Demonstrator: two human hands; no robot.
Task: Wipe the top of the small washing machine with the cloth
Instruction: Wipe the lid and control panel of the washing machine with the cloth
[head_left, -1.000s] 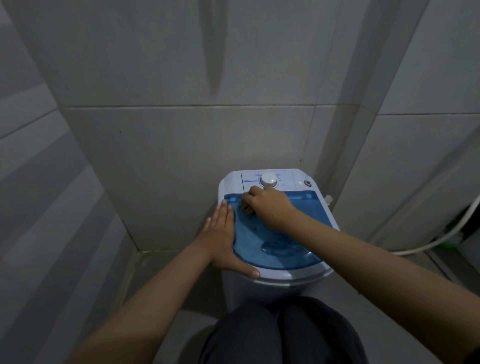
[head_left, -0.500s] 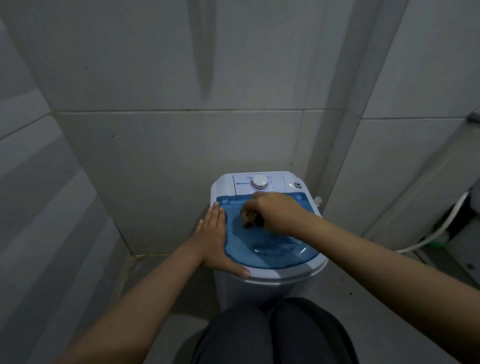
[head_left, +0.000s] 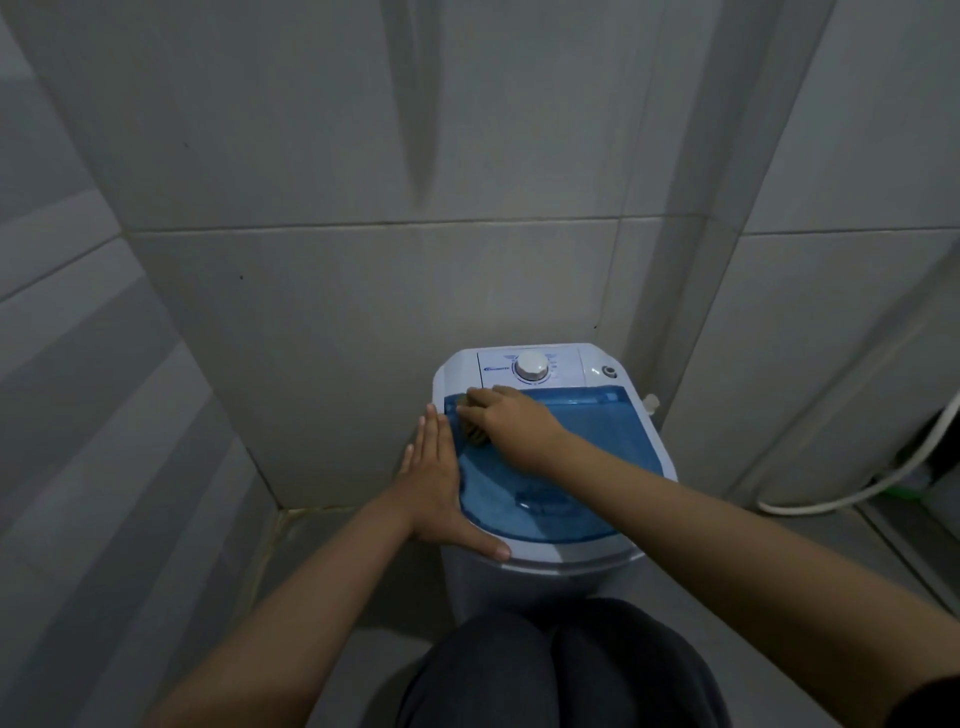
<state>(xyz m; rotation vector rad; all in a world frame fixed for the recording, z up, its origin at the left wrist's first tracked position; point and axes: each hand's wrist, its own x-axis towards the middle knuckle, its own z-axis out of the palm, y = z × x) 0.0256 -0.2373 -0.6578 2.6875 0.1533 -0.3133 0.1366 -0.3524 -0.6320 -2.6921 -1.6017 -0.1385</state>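
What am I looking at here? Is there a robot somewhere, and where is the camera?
No robot: a person works with bare hands, and the single camera sits on their head, looking forward and down, so you see their own arms and knees. In front of them, in a tiled corner, stands a small washing machine with a blue see-through lid and a white dial at the back. The left hand lies flat on the machine's left edge, seemingly to steady it. The right hand presses a small dark cloth against the lid's far left corner to wipe it. A white hose runs along the floor at the right.
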